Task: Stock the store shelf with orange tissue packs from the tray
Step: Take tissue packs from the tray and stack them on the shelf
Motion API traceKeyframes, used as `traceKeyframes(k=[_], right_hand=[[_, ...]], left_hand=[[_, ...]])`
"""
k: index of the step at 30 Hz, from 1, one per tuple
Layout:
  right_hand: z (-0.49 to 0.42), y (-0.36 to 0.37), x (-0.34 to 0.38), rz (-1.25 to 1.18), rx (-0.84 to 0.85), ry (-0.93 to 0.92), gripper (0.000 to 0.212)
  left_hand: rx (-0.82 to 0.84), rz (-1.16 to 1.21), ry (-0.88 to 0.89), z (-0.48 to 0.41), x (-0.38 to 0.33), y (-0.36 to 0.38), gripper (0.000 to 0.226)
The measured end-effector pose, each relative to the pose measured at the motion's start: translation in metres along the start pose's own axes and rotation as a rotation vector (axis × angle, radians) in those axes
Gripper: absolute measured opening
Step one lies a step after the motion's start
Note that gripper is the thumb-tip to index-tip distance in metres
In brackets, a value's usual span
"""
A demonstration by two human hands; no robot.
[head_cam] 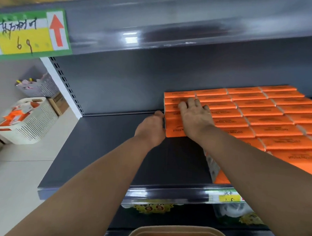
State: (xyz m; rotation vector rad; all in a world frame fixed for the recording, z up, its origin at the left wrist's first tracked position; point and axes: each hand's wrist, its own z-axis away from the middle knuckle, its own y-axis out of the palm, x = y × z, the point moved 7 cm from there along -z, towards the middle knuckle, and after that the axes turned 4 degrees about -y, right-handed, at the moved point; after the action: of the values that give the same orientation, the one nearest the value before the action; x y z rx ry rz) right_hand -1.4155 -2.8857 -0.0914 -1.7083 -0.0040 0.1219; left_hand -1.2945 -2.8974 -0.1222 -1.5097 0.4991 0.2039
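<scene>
- Hands: two, both reaching onto the dark shelf [104, 142] at the left edge of the block of orange tissue packs [261, 120].
- Orange tissue packs on the shelf: one flat block, about four columns wide and some eight or nine rows deep where countable; the nearest rows run behind the right forearm, so the full count cannot be told. A lower layer shows at the block's near left corner.
- Price tags: three in view, a large green-bordered tag [28, 35] with a red arrow on the upper shelf rail, a smaller yellow tag [227, 196] on this shelf's front rail, and one more on the rail below.
- Containers: a beige tray [137, 235] at the bottom edge, under the forearms, holds orange packs, with only one top face showing. A white slotted basket [32, 125] on the floor, well left of both hands, holds orange-and-white packaging. A further pale basket [42, 85] behind it holds small items too blurred to name.
- Left hand [151, 128]: fingers curled against the block's left side face, thumb at the top corner, touching the packs.
- Right hand [193, 116]: palm down, fingers [183, 105] spread flat on the leftmost column, pressing rather than gripping.
- Shelf left of the left fingers is bare.
</scene>
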Motion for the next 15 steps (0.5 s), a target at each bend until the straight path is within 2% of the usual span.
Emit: traceKeyframes(k=[6, 10, 15], right_hand=[[0.022, -0.009, -0.006, 0.006, -0.019, -0.029, 0.067], [0.057, -0.025, -0.005, -0.009, -0.104, -0.055, 0.064], [0.12, -0.022, 0.014, -0.043, -0.244, -0.161, 0.049]], left_hand=[[-0.049, -0.065, -0.007, 0.015, 0.0, -0.018, 0.033], [-0.069, -0.032, 0.031, 0.045, -0.003, -0.03, 0.038], [-0.144, 0.043, 0.115, 0.108, -0.01, -0.032, 0.038]])
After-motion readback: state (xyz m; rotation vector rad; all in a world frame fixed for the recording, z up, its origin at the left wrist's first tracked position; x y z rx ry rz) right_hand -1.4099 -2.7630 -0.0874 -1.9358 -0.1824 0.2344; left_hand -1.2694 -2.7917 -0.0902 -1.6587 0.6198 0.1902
